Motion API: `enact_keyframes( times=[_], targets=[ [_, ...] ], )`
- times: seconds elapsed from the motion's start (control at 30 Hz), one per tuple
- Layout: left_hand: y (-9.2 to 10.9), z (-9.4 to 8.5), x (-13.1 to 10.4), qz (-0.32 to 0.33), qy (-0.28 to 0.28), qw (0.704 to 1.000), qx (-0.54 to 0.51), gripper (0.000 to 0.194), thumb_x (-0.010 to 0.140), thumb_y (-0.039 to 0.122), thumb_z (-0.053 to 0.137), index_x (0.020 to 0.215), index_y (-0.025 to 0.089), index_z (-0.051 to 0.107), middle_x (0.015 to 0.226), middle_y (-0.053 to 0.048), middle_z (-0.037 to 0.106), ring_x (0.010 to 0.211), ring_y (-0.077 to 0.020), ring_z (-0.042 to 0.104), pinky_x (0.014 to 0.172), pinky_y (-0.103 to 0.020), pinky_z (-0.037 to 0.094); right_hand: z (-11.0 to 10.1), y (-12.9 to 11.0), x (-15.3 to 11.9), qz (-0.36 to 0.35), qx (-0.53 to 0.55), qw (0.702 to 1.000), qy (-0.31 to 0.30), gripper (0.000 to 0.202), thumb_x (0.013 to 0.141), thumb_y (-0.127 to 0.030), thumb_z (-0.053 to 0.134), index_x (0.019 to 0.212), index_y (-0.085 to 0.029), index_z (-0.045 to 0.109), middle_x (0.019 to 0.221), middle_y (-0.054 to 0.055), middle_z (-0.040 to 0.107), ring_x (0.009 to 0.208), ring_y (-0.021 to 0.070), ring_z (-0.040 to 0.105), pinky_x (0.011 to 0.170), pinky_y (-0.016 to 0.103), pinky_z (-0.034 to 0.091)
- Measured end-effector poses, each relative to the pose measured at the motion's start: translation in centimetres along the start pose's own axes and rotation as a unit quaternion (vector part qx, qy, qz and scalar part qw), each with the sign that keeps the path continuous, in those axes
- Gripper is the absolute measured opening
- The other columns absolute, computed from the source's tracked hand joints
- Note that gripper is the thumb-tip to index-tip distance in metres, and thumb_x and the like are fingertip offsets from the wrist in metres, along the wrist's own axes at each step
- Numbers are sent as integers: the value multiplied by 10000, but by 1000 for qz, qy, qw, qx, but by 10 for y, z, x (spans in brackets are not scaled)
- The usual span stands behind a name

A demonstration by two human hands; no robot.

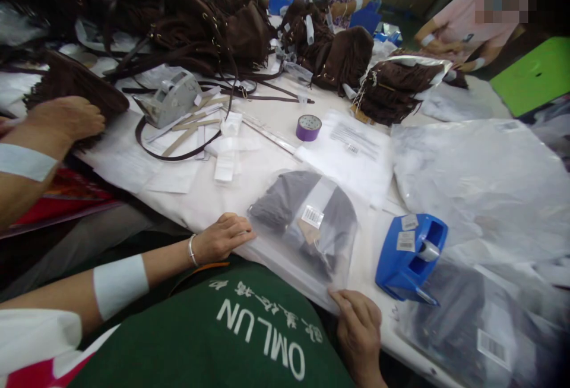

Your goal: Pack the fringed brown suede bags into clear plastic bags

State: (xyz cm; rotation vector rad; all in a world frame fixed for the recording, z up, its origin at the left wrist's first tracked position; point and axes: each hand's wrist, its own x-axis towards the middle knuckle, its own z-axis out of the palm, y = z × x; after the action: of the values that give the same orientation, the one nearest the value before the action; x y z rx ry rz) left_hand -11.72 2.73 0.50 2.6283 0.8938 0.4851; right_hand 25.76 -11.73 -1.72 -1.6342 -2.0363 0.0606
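Note:
A dark bag in a clear plastic bag [276, 204] lies at the table's front edge, with a white barcode label [312, 215] and a tan tag under the plastic. My left hand [222, 238] pinches the left corner of the plastic's near edge. At the right corner of that edge, my right hand [358, 328] grips the plastic between thumb and fingers. To the right of the packed bag stands a blue tape dispenser [401, 263]. A purple tape roll [308, 129] rests beyond it, beside printed white sheets [351, 144].
Brown fringed bags [214, 25] are heaped at the back left. A grey tape dispenser [171, 100] stands among straps and paper strips. Clear plastic bags [481, 180] and another packed bag [463, 311] cover the right. A co-worker's hand [66, 117] is at left; other people stand across the table.

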Motion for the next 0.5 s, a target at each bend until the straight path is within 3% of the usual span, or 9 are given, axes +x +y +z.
enact_keyframes(
  times=[0.07, 0.13, 0.33, 0.4, 0.5],
  targets=[
    [-5, 2, -1, 42, -60, 997, -17, 409, 826, 79, 402, 1176, 205, 571, 1110, -98, 618, 1084, -224, 515, 994, -399, 365, 4, 3, 2, -59, 29, 996, -62, 391, 853, -98, 416, 1096, -304, 643, 971, 18, 670, 960, 181, 579, 898, 372, 426],
    [-5, 6, 3, 23, -76, 997, -12, 441, 796, 56, 403, 1188, 183, 561, 1152, -108, 601, 1099, -230, 500, 1003, -409, 358, 8, 3, 8, -71, 49, 992, -94, 438, 846, -71, 380, 1146, -285, 616, 1008, 29, 665, 985, 182, 575, 896, 377, 438],
    [3, 17, 11, -66, -72, 995, -14, 382, 749, 2, 389, 1005, 155, 627, 986, -101, 618, 933, -215, 540, 869, -377, 440, 15, -14, 18, 15, 121, 980, -156, 484, 802, -42, 356, 1118, -270, 642, 971, 47, 672, 899, 186, 600, 801, 356, 502],
    [3, 13, 12, -91, -72, 991, -64, 401, 695, -19, 380, 931, 166, 645, 932, -81, 625, 911, -202, 551, 860, -356, 446, 7, -18, 21, 66, 173, 962, -200, 487, 780, -43, 344, 1048, -270, 681, 956, 44, 680, 903, 179, 617, 821, 350, 512],
    [0, -6, 15, -142, -63, 972, -175, 383, 650, 11, 388, 857, 176, 665, 919, -52, 641, 937, -184, 568, 910, -325, 436, -17, -22, 41, 122, 254, 910, -302, 396, 792, -121, 405, 1000, -275, 705, 964, 39, 701, 910, 202, 647, 847, 375, 519]
  ],
)
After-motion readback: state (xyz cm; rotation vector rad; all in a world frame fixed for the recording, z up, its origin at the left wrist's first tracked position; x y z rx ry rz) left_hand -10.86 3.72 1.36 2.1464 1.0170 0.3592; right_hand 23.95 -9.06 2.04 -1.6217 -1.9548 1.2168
